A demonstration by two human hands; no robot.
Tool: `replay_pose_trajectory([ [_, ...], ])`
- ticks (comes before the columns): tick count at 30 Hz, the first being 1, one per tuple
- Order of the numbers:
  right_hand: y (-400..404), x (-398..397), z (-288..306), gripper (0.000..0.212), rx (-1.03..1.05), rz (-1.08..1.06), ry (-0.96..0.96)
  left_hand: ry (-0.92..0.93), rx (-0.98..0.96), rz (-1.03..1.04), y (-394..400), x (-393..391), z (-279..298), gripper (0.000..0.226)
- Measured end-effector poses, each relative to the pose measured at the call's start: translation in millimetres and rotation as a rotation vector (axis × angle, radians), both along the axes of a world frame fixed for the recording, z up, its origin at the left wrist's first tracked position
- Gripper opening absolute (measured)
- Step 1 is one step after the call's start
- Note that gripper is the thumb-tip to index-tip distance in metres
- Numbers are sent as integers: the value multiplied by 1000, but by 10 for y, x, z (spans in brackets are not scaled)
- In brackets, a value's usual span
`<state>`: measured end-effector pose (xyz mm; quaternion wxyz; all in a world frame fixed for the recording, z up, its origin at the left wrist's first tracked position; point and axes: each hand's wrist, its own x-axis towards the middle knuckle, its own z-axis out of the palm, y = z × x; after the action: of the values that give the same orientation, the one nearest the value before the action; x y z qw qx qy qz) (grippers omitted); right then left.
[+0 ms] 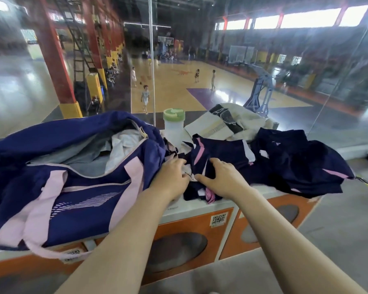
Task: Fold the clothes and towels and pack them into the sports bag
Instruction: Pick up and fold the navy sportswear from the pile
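Note:
A navy sports bag (77, 187) with pink straps lies on the left of the counter, its zip open and white and grey cloth inside. Just right of it lies a navy garment with pink trim (219, 151). My left hand (172, 177) and my right hand (223, 179) rest side by side on its near edge, fingers curled into the fabric. A second navy garment (306, 164) is heaped further right. A white towel with dark print (225, 124) lies behind them.
A plastic bottle with a green lid (174, 126) stands between bag and towel. The clothes sit on a white counter top (263, 190) over orange machines. A glass wall (151, 60) rises just behind, with a sports court beyond.

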<state>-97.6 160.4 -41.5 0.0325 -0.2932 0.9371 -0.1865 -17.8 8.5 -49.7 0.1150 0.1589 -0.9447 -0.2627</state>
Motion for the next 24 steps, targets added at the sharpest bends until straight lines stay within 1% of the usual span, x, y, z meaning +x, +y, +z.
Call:
replay_pose_trajectory([
  [4,10,35,29,87,87,48,31,-47,-93,123,-57,-57,-69,39],
  [5,14,53,30,84,115,53,38,-28,-106,135,-69,-75,-93,39],
  [7,12,92,10,71,160,53,88,37,-141,125,-79,-107,-119,36],
  [10,33,117,-28,52,107,44,130,107,-242,85,-68,-132,-91,26],
  [11,54,114,-37,47,73,44,124,124,-282,55,-62,-126,-72,27],
  [13,95,108,-47,38,-4,43,91,157,-303,-27,-57,-100,-31,40],
  [14,110,110,-48,35,-46,40,70,172,-247,-62,-47,-87,-12,46],
  [15,124,119,-42,35,-81,31,45,185,-141,-80,-27,-69,12,49],
  [17,143,137,12,41,-166,-18,-27,206,120,-56,5,-54,69,49],
  [19,161,114,90,46,-271,-78,-110,262,308,-2,20,-77,100,45],
  [21,166,46,152,49,-376,-158,-208,320,426,31,27,-108,116,41],
  [24,177,-48,209,49,-578,-317,-399,372,496,51,42,-132,126,42],
])
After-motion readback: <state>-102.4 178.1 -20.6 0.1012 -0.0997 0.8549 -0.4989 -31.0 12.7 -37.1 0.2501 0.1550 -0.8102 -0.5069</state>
